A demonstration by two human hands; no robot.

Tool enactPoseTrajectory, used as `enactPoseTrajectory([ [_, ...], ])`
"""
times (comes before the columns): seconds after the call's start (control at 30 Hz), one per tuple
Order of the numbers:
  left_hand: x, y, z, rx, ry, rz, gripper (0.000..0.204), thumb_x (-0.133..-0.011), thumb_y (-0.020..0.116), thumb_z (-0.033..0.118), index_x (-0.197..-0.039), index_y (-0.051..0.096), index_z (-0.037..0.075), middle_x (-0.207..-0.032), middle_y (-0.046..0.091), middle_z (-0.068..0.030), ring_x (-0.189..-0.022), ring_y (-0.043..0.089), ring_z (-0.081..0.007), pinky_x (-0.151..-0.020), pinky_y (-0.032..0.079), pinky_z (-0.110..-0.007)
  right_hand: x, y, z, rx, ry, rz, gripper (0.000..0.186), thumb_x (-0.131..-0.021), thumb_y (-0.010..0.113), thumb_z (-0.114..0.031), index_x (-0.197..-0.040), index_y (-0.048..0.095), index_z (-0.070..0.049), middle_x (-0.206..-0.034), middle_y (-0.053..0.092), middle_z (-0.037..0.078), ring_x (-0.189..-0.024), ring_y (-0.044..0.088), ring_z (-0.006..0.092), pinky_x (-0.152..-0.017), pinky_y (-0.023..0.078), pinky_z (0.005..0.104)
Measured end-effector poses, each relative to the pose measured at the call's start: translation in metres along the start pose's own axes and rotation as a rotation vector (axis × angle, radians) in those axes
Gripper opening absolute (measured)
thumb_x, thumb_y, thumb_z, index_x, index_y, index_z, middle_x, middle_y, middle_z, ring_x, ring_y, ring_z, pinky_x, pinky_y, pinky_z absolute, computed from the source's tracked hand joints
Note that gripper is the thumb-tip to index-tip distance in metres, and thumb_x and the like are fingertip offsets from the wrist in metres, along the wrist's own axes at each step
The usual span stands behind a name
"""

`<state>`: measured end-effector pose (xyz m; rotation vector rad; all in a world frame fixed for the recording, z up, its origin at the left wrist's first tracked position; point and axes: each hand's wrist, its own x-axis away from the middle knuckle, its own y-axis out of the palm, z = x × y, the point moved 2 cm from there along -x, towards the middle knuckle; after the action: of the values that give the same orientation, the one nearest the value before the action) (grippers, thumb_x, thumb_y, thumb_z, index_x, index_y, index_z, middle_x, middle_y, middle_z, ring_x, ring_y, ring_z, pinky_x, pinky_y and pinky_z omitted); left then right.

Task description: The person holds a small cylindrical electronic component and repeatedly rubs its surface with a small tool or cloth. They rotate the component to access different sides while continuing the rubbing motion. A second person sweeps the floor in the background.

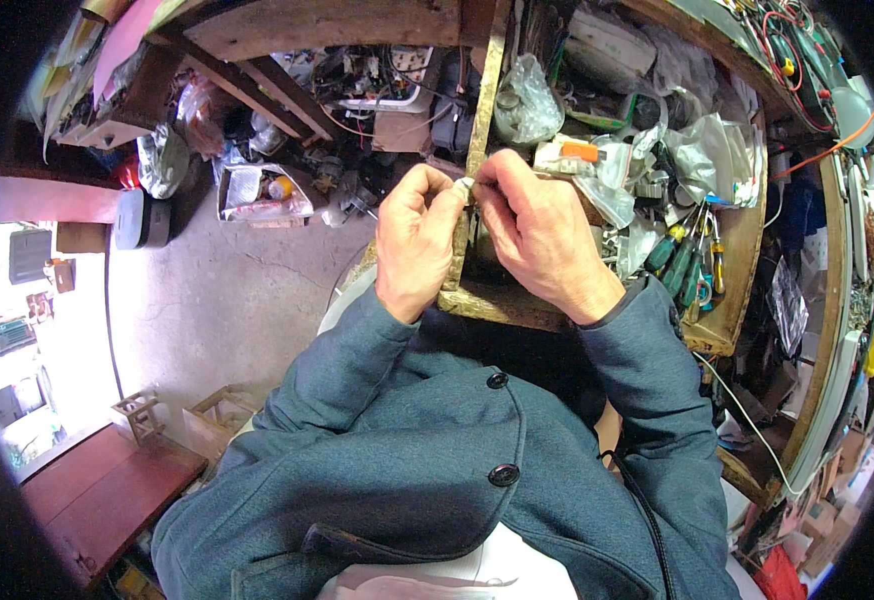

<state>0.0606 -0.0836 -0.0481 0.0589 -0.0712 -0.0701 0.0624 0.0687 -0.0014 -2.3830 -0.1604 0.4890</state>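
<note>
My left hand (416, 240) and my right hand (545, 238) meet fingertip to fingertip above the near left corner of an open wooden drawer (502, 303). Pinched between them is a small whitish piece (465, 187), too small and too covered to name. Thumb and forefinger of each hand are pressed together, the other fingers curled in. In the drawer, to the right of my right hand, lie several screwdrivers (697, 258) with green and yellow handles. Clear plastic bags (714, 160) of parts and an orange-and-white item (579, 152) lie beyond it.
On the floor (227, 300) to the left stands an open box of odds and ends (262, 195), beside a dark case (143, 218). A dark red wooden panel (112, 490) is at the lower left. Crowded shelves (837, 290) with cables line the right side.
</note>
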Motion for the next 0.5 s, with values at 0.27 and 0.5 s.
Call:
enactPoseTrajectory([
  [0.27,0.001,0.0008,0.002,0.016,0.008,-0.002,0.006,-0.096,0.056,0.005,-0.09,0.059,0.003,-0.083,0.058,0.0022,-0.074,0.051,-0.004,-0.067,0.043,-0.022,-0.0008,0.0012,-0.0004,0.023,-0.002,0.015,0.014,-0.092,0.064,-0.012,-0.099,0.053,-0.006,-0.066,0.061,0.02,-0.062,0.064,0.0408,-0.054,0.049,0.0501],
  [0.5,0.0009,0.0007,0.0015,0.0,0.004,-0.001,0.006,-0.095,0.056,0.005,-0.091,0.059,0.002,-0.084,0.059,0.0019,-0.077,0.051,-0.0047,-0.068,0.043,-0.022,0.0005,0.0025,-0.0013,0.023,0.01,0.017,0.011,-0.092,0.066,-0.004,-0.098,0.056,-0.002,-0.071,0.063,0.018,-0.063,0.065,0.0364,-0.055,0.048,0.041],
])
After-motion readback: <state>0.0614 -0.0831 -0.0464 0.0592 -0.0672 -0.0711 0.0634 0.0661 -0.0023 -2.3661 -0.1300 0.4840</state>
